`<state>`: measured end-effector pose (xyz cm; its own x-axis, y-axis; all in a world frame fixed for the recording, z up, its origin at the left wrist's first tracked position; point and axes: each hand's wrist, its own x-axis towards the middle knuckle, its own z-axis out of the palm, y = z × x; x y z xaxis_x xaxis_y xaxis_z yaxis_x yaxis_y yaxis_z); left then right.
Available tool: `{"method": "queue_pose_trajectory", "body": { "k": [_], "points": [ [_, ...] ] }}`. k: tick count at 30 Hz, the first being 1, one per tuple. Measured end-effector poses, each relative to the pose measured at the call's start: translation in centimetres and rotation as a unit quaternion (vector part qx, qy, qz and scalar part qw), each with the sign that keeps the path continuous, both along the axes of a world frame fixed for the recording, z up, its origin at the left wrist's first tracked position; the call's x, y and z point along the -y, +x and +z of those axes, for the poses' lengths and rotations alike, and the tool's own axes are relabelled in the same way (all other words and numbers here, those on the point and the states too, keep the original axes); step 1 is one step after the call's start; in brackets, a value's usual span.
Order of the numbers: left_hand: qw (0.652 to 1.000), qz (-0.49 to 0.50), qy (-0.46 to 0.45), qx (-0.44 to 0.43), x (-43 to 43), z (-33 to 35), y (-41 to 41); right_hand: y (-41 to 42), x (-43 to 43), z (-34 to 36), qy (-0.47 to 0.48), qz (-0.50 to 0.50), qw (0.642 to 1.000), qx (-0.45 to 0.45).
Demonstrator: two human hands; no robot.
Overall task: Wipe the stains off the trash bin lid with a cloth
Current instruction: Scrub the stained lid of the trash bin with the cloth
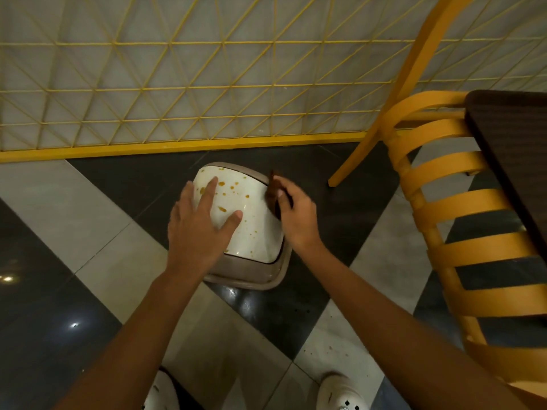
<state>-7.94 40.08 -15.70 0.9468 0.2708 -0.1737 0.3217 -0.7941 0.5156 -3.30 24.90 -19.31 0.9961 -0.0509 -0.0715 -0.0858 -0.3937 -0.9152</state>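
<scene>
A small trash bin with a beige rim (251, 276) stands on the floor below me. Its white lid (254, 208) is speckled with several orange-brown stains. My left hand (201, 220) hovers over the lid's left side with the fingers spread, holding nothing; whether it touches the lid is unclear. My right hand (296, 214) is at the lid's right edge, pinching a dark brown cloth (273, 193) that hangs along that edge.
A yellow wire-mesh partition (177, 84) runs behind the bin. A yellow slatted chair (461, 202) and a dark table corner (509, 149) stand close on the right. The floor has black and grey tiles. My white shoes (340, 392) are at the bottom.
</scene>
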Motion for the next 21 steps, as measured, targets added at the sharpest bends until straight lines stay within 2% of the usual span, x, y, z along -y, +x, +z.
{"method": "queue_pose_trajectory", "body": {
  "k": [3, 7, 15, 21],
  "points": [
    [1.000, -0.003, 0.004, 0.026, -0.1, -0.8, -0.4, -0.2, -0.7, -0.8, -0.004, 0.002, 1.000, 0.002],
    [0.999, 0.004, 0.005, 0.036, 0.0, -0.8, -0.4, 1.8, 0.3, -0.9, -0.023, 0.037, 0.998, -0.043],
    [0.999, 0.000, 0.005, 0.044, -0.2, -1.0, -0.4, -2.4, 2.3, -2.8, -0.077, 0.028, 0.997, -0.003],
    [0.999, -0.006, 0.007, 0.032, -0.2, -0.8, -0.5, 1.5, 2.5, -2.2, -0.099, 0.053, 0.993, -0.048]
  ]
}}
